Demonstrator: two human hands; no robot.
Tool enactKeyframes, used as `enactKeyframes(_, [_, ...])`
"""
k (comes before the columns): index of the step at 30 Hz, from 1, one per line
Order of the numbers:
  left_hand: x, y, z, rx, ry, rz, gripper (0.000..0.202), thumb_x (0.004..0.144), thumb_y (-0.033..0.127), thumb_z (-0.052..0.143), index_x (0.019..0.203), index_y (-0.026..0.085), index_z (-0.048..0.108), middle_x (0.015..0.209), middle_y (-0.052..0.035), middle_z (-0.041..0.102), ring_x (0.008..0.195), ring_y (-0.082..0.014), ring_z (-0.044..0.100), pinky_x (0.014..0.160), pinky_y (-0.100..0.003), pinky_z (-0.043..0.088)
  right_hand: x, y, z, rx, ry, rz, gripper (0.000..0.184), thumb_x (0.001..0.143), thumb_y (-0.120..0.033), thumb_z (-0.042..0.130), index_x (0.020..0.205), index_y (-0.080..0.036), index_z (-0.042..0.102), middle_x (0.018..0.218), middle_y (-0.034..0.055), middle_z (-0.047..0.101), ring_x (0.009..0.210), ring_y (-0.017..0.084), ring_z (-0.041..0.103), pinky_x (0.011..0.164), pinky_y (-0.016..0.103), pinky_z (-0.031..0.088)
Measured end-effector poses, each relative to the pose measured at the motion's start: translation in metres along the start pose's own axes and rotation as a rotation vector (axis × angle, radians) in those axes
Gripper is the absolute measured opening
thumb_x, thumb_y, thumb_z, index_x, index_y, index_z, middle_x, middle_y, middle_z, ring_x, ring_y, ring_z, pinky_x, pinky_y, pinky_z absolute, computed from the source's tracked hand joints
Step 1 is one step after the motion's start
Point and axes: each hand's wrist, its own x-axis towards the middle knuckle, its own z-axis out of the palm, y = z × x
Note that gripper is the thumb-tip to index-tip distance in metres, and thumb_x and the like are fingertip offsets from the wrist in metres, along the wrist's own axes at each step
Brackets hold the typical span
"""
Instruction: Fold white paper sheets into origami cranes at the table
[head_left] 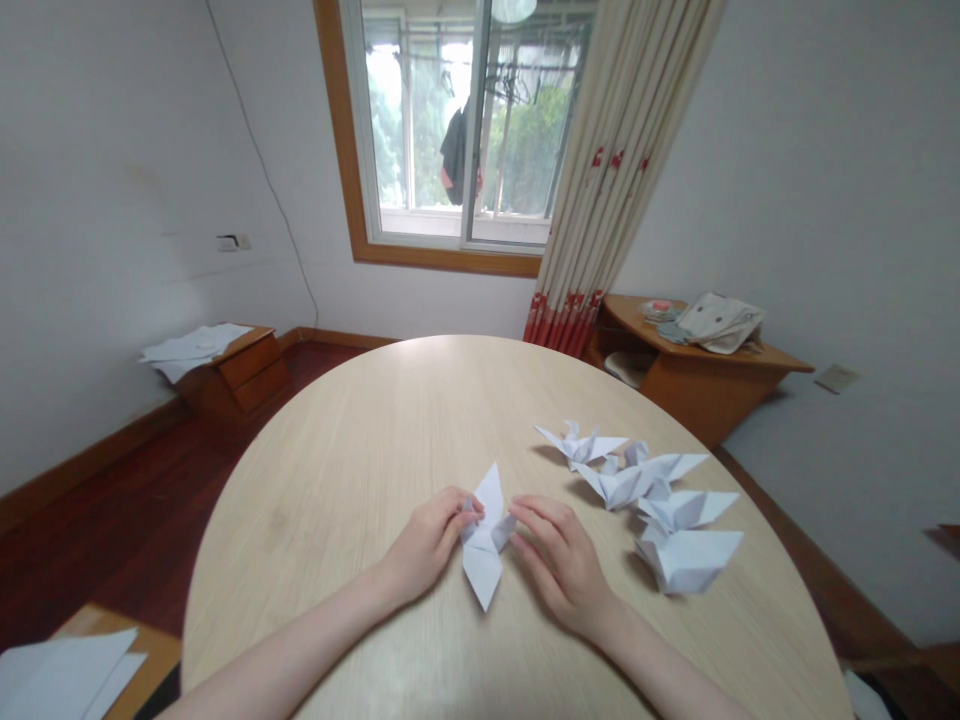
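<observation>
A white folded-paper crane is in front of me on the round table, its two wings spread toward and away from me. My left hand is closed on the crane's left point, pinching it between thumb and fingers. On the other side, my right hand has its fingers apart, with the fingertips right at the crane's right point; it does not look gripped. Several finished-looking paper cranes stand to the right, among them a far crane and a near crane.
The pale round wooden table fills the middle. White paper sheets lie at the lower left, and more sheets cover a small wooden cabinet. A corner shelf behind the table bears a cloth bag. A curtain hangs beside the window.
</observation>
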Motion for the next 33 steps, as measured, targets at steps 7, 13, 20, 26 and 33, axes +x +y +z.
enactKeyframes(7, [-0.0007, 0.0031, -0.0015, 0.015, -0.043, -0.012, 0.017, 0.092, 0.028, 0.046, 0.098, 0.019, 0.06, 0.092, -0.0055, 0.066, 0.081, -0.0186, 0.061, 0.075, -0.029, 0.045, 0.0032, 0.0012, -0.0053, -0.094, -0.094, -0.13, 0.046, 0.09, -0.008, 0.041, 0.134, -0.022, 0.047, 0.117, 0.0116, 0.067, 0.111, 0.023, 0.059, 0.09, 0.038, 0.05])
enactKeyframes(13, [-0.0015, 0.0044, -0.0016, 0.028, -0.052, -0.016, 0.019, 0.093, 0.029, 0.044, 0.099, 0.019, 0.059, 0.089, -0.0052, 0.066, 0.076, -0.018, 0.059, 0.071, -0.029, 0.044, 0.0036, 0.0048, -0.0072, -0.144, -0.111, -0.149, 0.043, 0.089, -0.007, 0.041, 0.128, -0.022, 0.052, 0.115, 0.0114, 0.068, 0.109, 0.024, 0.061, 0.089, 0.039, 0.05])
enactKeyframes(20, [-0.0013, 0.0015, -0.0012, 0.018, -0.05, -0.014, 0.018, 0.093, 0.026, 0.043, 0.1, 0.019, 0.058, 0.094, -0.0064, 0.066, 0.082, -0.0192, 0.061, 0.075, -0.03, 0.045, 0.0066, 0.0077, -0.007, -0.156, -0.06, -0.115, 0.031, 0.09, -0.01, 0.048, 0.117, -0.02, 0.058, 0.104, 0.0121, 0.069, 0.1, 0.025, 0.063, 0.082, 0.039, 0.052])
enactKeyframes(26, [-0.0018, 0.002, -0.001, 0.017, -0.057, -0.015, 0.018, 0.093, 0.026, 0.043, 0.1, 0.019, 0.057, 0.095, -0.0063, 0.065, 0.084, -0.0195, 0.06, 0.077, -0.03, 0.045, 0.0086, 0.0064, -0.0054, -0.118, -0.027, -0.085, 0.022, 0.088, -0.013, 0.055, 0.108, -0.021, 0.062, 0.098, 0.0097, 0.07, 0.095, 0.024, 0.063, 0.079, 0.039, 0.052])
enactKeyframes(33, [-0.001, 0.002, -0.0015, 0.014, -0.061, -0.016, 0.018, 0.094, 0.027, 0.043, 0.1, 0.018, 0.057, 0.092, -0.0057, 0.064, 0.08, -0.0185, 0.06, 0.075, -0.029, 0.044, 0.009, 0.0046, -0.0031, -0.059, -0.039, -0.055, 0.017, 0.09, -0.013, 0.052, 0.102, -0.022, 0.06, 0.095, 0.0092, 0.071, 0.091, 0.023, 0.066, 0.077, 0.039, 0.052])
